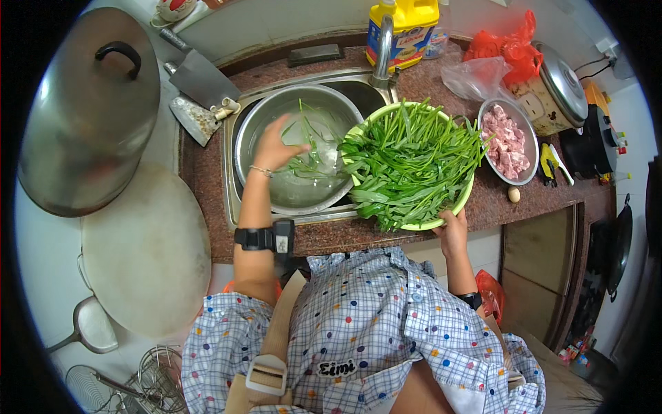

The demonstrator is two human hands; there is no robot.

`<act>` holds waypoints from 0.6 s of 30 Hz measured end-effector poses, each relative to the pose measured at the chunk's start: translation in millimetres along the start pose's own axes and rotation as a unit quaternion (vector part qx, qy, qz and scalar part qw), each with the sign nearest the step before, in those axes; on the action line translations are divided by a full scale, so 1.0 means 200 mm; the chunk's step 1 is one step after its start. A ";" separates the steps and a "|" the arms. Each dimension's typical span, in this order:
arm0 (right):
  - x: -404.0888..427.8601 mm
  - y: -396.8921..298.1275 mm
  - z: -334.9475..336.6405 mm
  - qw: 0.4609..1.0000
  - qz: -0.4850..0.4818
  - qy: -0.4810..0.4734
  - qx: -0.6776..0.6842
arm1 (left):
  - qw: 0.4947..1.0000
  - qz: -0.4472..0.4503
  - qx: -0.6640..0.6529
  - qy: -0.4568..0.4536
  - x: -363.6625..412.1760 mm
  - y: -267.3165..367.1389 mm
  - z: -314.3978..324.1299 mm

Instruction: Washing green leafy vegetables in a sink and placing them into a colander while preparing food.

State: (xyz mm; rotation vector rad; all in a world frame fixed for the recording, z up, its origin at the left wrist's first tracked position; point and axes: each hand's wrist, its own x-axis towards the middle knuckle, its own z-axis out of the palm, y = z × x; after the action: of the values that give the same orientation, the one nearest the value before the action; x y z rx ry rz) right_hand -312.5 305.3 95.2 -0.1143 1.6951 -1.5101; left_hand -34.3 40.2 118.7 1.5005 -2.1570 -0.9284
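A round metal basin [331,195] of water stands in the sink, with a few loose green leaves and stems [310,155] in it. Over the basin's left half is my left hand [279,147], fingers apart; whether it touches any stem cannot be told. A light green plastic basket [468,199], heaped with leafy greens [414,160], sits at the basin's right, partly over the sink's edge. My right hand [453,227] grips the basket's near rim, the thumb on top and the other fingers partly hidden.
Right of the basket are a metal bowl of raw meat pieces [507,142] and an egg [513,194]. The faucet [382,52] and a yellow detergent jug [414,31] stand behind. A cleaver [201,77] and a large pot lid [90,114] are at the left.
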 end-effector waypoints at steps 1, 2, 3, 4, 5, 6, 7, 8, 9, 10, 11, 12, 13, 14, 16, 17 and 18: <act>0.00 0.00 0.00 1.000 0.000 0.001 -0.005 | 0.996 -0.081 0.008 0.039 0.02 -0.18 0.04; 0.00 -0.01 -0.01 1.000 0.000 0.003 -0.009 | 0.984 -0.161 0.016 0.079 0.03 -0.37 0.10; -0.01 -0.01 -0.01 1.000 0.000 0.004 -0.010 | 0.973 -0.224 -0.050 0.035 0.03 -0.55 0.14; -0.01 -0.01 -0.02 1.000 0.003 0.007 -0.014 | 0.952 -0.285 -0.115 -0.007 0.03 -0.66 0.17; -0.01 -0.01 -0.03 1.000 0.006 0.013 -0.019 | 0.952 -0.284 -0.115 -0.009 0.01 -0.68 0.21; -0.01 -0.01 -0.04 0.999 0.010 0.019 -0.028 | 0.942 -0.326 -0.074 0.029 -0.01 -0.68 0.26; -0.01 -0.01 -0.06 0.999 0.010 0.023 -0.028 | 0.927 -0.367 -0.031 0.067 -0.04 -0.63 0.29; 0.00 -0.01 -0.07 0.999 0.018 0.022 -0.031 | 0.944 -0.322 0.011 0.063 -0.04 -0.59 0.29; -0.01 -0.02 -0.07 0.999 0.026 0.017 -0.035 | 0.944 -0.324 0.010 0.062 -0.03 -0.58 0.30; -0.01 -0.02 -0.07 0.999 0.026 0.018 -0.037 | 0.933 -0.358 -0.010 0.047 0.00 -0.57 0.31; -0.02 -0.02 -0.07 0.999 0.025 0.022 -0.037 | 0.919 -0.391 -0.029 0.031 0.02 -0.56 0.32; -0.02 -0.03 -0.06 0.999 0.023 0.026 -0.035 | 0.920 -0.390 -0.030 0.029 0.04 -0.56 0.36; -0.02 -0.03 -0.06 0.999 0.021 0.025 -0.036 | 0.890 -0.439 -0.116 0.039 0.05 -0.58 0.40; -0.02 -0.02 -0.06 0.999 0.024 0.024 -0.039 | 0.872 -0.461 -0.160 0.044 0.07 -0.63 0.46; -0.02 -0.02 -0.06 0.999 0.022 0.027 -0.041 | 0.835 -0.481 -0.267 0.021 0.13 -0.71 0.58; -0.02 -0.02 -0.06 0.999 0.020 0.024 -0.045 | 0.829 -0.475 -0.296 0.022 0.15 -0.75 0.62; -0.02 -0.02 -0.06 0.998 0.018 0.026 -0.048 | 0.822 -0.468 -0.323 0.018 0.18 -0.71 0.63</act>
State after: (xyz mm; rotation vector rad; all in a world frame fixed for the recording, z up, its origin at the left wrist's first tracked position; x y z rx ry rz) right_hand -318.9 316.3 98.9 -0.0946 1.8033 -1.4154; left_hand -27.3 15.5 -73.4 2.1001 -0.7623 -1.6668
